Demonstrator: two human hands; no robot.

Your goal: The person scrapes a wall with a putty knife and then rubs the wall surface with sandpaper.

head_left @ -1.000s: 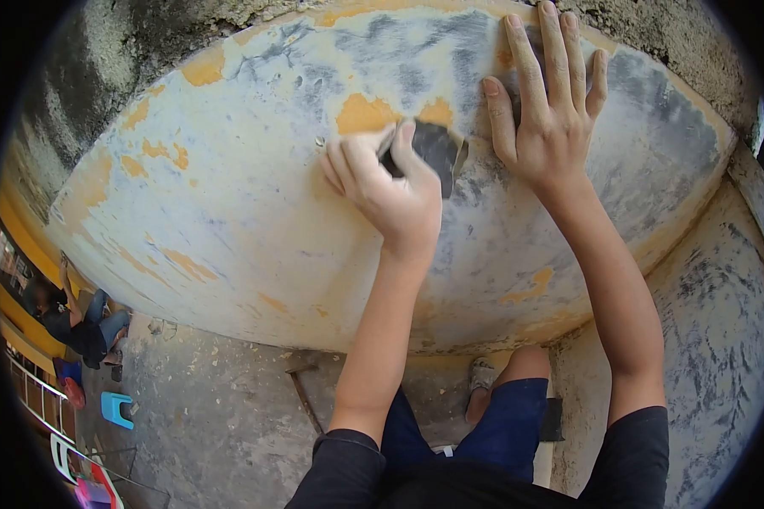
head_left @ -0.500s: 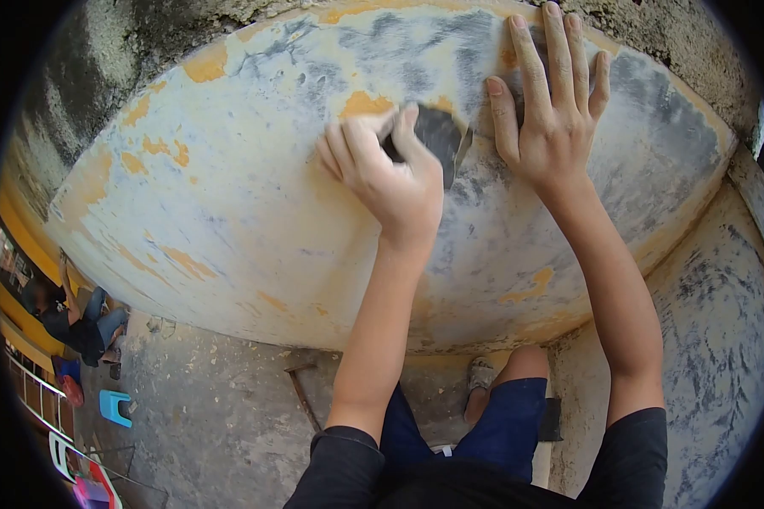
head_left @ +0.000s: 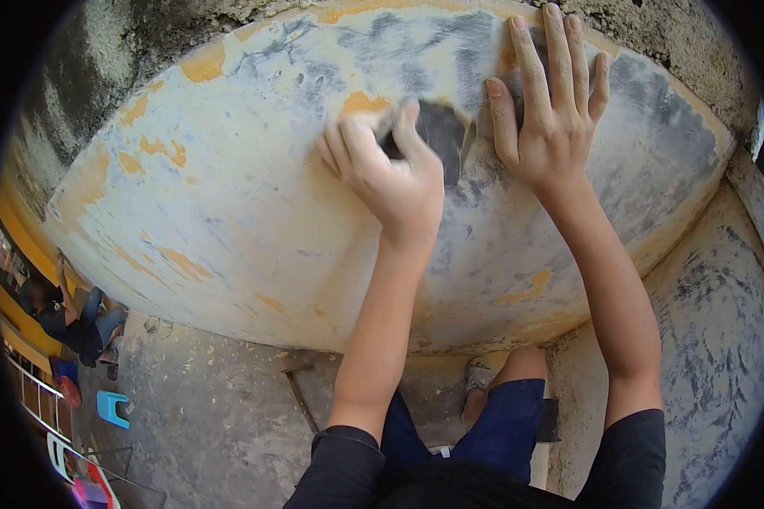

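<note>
My left hand (head_left: 390, 165) is closed, its fingers curled and thumb pressed down on a dark grey piece of sandpaper (head_left: 446, 136). The sandpaper lies against the patchy white wall (head_left: 263, 204), its far corner sticking out to the right of the thumb. Motion blurs the fingers of this hand a little. To the right, my right hand (head_left: 556, 127) rests flat on the wall with fingers spread, holding nothing. Grey smears and orange patches mark the surface around both hands.
A tool with a long thin handle (head_left: 301, 399) lies on the concrete floor (head_left: 221, 416) by my legs. At far left a person (head_left: 76, 322) crouches by the wall, near a blue stool (head_left: 112, 409). Another rough wall (head_left: 696, 339) stands at right.
My left hand and the sandpaper have shifted very slightly against the wall, and the sheet's free edge sits at a different angle. My right hand stays in place.
</note>
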